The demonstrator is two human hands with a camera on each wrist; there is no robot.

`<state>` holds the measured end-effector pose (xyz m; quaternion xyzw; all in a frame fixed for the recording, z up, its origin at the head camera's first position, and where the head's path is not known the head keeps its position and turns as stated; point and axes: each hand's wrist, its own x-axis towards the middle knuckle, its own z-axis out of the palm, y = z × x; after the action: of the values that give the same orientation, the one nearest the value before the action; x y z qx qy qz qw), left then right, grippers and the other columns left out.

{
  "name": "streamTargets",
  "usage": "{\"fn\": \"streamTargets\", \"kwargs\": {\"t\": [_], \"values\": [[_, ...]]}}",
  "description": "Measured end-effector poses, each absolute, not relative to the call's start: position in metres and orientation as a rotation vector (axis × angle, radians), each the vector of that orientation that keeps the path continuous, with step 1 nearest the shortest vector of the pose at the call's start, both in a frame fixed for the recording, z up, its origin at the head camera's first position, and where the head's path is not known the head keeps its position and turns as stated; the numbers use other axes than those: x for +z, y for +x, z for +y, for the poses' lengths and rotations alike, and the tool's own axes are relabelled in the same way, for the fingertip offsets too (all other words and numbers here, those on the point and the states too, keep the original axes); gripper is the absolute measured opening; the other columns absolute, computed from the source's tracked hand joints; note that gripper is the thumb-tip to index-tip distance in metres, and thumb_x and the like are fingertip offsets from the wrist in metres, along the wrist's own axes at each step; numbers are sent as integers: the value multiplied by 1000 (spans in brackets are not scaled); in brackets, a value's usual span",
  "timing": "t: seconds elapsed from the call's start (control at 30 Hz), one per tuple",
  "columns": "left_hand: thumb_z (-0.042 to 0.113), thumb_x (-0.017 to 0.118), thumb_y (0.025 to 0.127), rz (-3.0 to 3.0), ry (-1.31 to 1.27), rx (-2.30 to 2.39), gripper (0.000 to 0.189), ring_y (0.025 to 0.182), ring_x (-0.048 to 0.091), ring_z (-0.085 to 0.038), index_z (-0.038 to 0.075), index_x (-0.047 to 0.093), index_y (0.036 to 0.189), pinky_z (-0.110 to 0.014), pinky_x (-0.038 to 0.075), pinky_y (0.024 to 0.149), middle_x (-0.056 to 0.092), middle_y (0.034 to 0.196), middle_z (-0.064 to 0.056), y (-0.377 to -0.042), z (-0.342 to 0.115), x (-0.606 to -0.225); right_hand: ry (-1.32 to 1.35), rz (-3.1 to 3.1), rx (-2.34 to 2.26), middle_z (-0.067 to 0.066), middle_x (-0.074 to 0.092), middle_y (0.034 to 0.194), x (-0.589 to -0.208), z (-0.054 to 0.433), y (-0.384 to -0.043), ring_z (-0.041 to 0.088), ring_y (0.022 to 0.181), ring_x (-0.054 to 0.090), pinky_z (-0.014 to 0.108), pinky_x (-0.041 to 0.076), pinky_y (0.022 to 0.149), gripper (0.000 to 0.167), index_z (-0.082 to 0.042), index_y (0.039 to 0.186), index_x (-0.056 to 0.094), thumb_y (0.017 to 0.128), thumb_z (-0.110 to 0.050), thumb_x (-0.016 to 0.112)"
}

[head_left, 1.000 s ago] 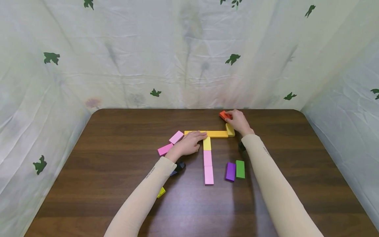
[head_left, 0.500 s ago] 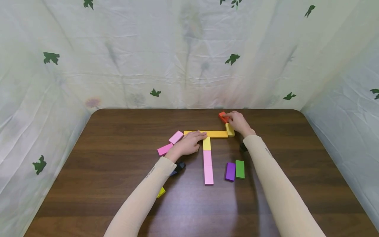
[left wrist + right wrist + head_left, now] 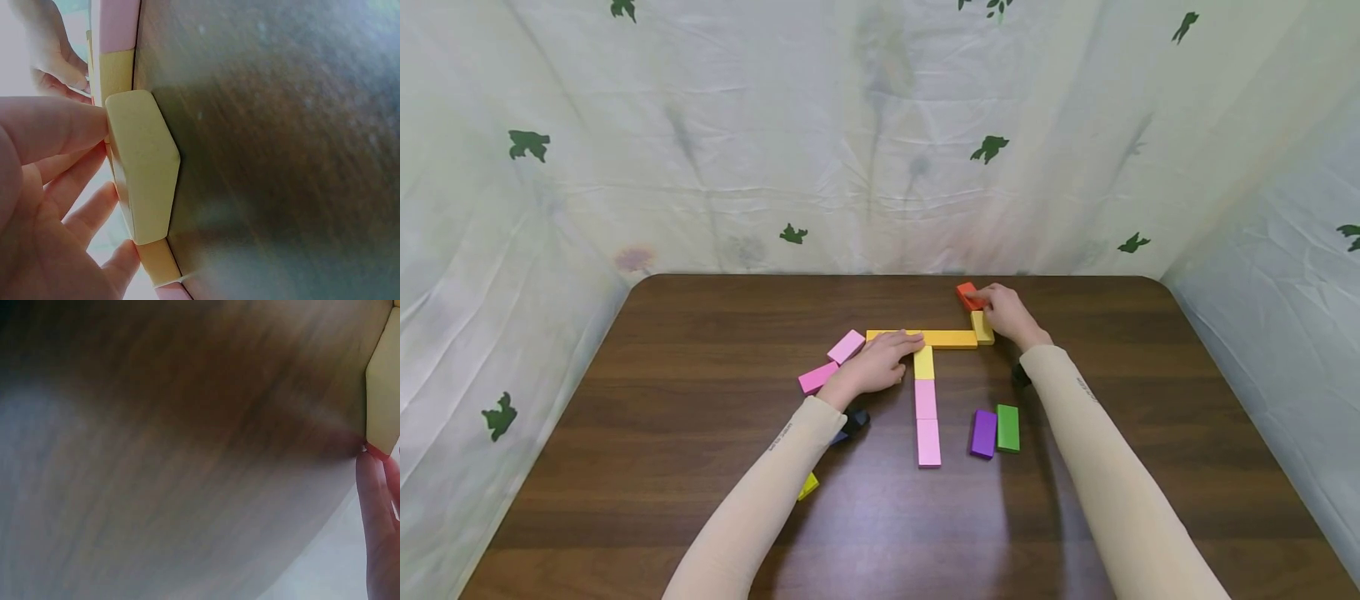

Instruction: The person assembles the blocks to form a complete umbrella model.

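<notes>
One left hand (image 3: 872, 364) lies fingers extended over the orange block (image 3: 953, 339), right hand (image 3: 1009, 314) touching the red block (image 3: 967, 288), index straight, pinch unclear

Since one second ago, we see that the red rectangular block (image 3: 966, 290) has turned to a steeper slant, and its near end now appears to meet the far end of the dull yellow rectangular block (image 3: 982, 328). We notice also that the right hand (image 3: 1009, 316) has moved slightly toward us and to the right, its index finger looks straighter, and the cream-coloured fabric sleeve (image 3: 1086, 421) has shifted with it.
</notes>
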<state>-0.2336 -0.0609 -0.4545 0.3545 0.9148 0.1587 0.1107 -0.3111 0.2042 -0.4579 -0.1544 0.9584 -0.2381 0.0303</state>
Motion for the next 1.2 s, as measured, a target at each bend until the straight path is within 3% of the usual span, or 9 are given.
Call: {"fn": "streamTargets", "kwargs": {"t": [0.6,0.83,1.0,1.2], "values": [[7,52,95,2685,1032,464,50,140,26,-25,7,43,144,-44,17,113,36,151,-5,-233,-60,-454,-514,2962,-742,26,54,125,-459,204,-310,37,112,52,46,44,91,47,2,128,59,88,11,38],[7,52,96,2681,1036,468,49,141,26,-25,7,43,144,-43,16,114,36,151,-5,-233,-61,-454,-536,2967,-775,25,54,125,-460,206,-309,36,111,52,44,43,87,46,2,127,60,87,10,40],[7,52,96,2679,1040,477,49,141,26,-25,7,43,144,-42,17,114,36,151,-5,-233,-61,-454,-542,2961,-857,24,55,123,-461,209,-306,33,101,51,42,40,80,44,1,126,61,88,8,41],[7,51,95,2678,1045,481,50,141,26,-25,7,43,144,-43,16,114,35,151,-5,-233,-62,-455,-542,2958,-923,21,56,123,-459,216,-300,32,105,52,45,44,85,39,0,125,63,92,5,43]]}}
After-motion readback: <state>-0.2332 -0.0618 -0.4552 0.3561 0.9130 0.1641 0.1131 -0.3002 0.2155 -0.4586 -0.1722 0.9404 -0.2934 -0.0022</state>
